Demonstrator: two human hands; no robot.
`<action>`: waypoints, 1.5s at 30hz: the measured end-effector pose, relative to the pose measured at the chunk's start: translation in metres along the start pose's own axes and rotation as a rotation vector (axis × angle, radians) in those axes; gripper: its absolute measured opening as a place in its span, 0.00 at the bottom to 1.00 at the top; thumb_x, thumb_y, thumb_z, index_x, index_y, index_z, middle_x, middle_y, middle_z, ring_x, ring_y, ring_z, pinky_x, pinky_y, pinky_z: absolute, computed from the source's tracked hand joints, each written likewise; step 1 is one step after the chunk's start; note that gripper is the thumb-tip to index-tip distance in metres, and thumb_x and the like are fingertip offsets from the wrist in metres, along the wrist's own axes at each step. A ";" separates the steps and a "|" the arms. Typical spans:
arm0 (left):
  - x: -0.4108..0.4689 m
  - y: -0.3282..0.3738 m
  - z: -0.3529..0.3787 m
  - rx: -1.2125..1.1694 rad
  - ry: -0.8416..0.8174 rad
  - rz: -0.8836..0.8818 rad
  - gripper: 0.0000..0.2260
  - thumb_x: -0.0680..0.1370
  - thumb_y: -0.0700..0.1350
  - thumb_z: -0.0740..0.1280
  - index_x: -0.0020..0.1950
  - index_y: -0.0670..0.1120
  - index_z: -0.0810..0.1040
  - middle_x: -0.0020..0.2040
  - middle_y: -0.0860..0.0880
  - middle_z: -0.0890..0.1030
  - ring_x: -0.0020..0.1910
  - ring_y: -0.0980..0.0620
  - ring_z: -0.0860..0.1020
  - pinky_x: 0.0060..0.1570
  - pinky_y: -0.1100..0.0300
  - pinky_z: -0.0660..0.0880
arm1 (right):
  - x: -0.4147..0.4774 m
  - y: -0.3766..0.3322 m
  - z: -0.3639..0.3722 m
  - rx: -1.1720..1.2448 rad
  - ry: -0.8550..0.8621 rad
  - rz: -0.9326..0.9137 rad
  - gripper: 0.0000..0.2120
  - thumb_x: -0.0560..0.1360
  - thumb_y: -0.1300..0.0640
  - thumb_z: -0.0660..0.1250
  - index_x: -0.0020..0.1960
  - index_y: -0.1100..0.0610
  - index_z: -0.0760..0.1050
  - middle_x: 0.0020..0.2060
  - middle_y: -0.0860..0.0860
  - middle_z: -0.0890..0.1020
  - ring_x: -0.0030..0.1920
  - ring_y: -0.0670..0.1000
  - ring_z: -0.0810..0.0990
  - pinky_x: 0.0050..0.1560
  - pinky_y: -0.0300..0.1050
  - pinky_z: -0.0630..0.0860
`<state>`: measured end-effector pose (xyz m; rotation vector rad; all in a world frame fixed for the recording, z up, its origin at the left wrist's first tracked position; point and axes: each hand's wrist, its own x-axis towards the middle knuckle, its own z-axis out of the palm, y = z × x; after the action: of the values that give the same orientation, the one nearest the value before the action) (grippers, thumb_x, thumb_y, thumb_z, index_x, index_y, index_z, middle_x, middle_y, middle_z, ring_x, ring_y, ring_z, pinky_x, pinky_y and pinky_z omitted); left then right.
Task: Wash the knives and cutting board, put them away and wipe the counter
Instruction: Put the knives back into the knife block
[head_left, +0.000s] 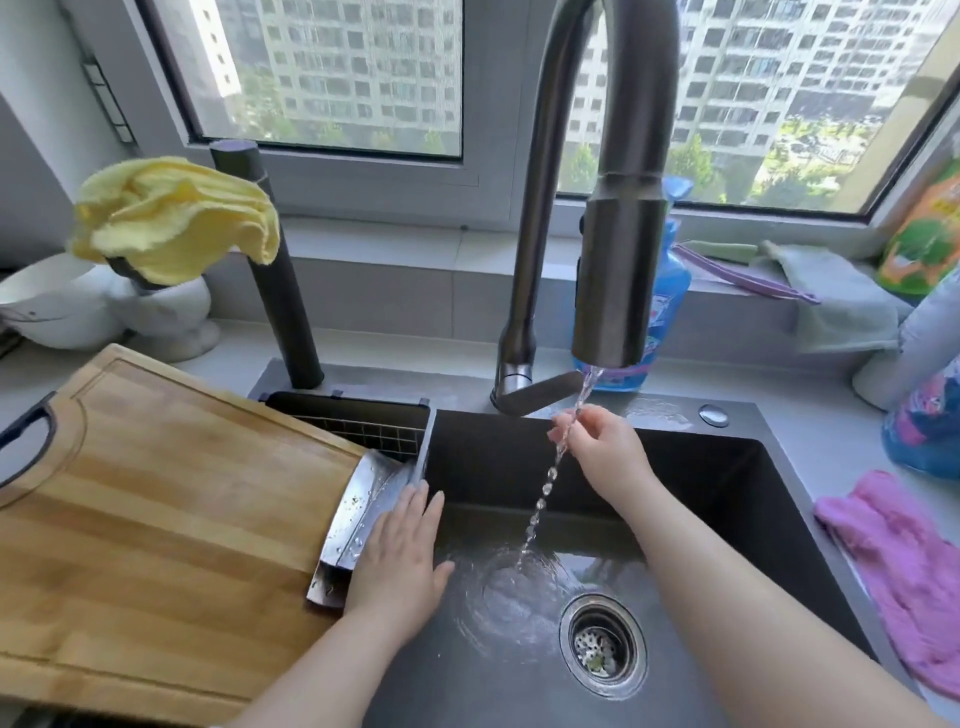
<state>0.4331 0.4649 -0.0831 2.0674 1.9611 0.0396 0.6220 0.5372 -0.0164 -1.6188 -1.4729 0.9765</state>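
Note:
A large wooden cutting board lies across the left side of the dark sink, its right end overhanging the basin. A wet steel knife blade rests on that end. My left hand lies flat, fingers together, over the blade's near part at the sink's edge. My right hand is up under the faucet spout, fingers loosely curled in the thin stream of water. I cannot tell whether it holds anything. Water swirls on the basin floor beside the drain.
A yellow cloth hangs on a holder at the back left, above white bowls. A pink cloth lies on the right counter. A blue bottle, a green cloth and a colourful bag stand along the sill.

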 end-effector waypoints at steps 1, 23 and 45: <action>0.000 0.000 0.001 -0.008 0.003 -0.016 0.30 0.81 0.53 0.51 0.74 0.49 0.36 0.75 0.49 0.35 0.74 0.52 0.36 0.71 0.59 0.37 | 0.008 -0.004 0.002 0.030 -0.005 0.000 0.09 0.79 0.56 0.59 0.42 0.55 0.74 0.41 0.52 0.79 0.44 0.49 0.78 0.51 0.43 0.73; -0.007 -0.013 -0.005 -0.341 0.142 -0.003 0.24 0.79 0.53 0.55 0.74 0.53 0.53 0.76 0.56 0.50 0.75 0.57 0.48 0.71 0.63 0.47 | 0.018 -0.014 0.009 0.199 -0.069 0.162 0.06 0.79 0.60 0.58 0.53 0.57 0.72 0.39 0.51 0.78 0.38 0.48 0.77 0.45 0.40 0.77; -0.106 -0.176 -0.024 0.193 0.085 0.048 0.21 0.69 0.52 0.55 0.47 0.47 0.84 0.52 0.45 0.83 0.53 0.45 0.81 0.62 0.50 0.65 | -0.136 -0.040 0.195 -1.188 -0.300 -0.143 0.16 0.79 0.53 0.56 0.63 0.61 0.67 0.59 0.56 0.73 0.59 0.56 0.70 0.56 0.44 0.68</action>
<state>0.2488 0.3713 -0.0810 2.2687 2.0366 -0.0553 0.4219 0.4094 -0.0592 -2.1098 -2.6078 0.1852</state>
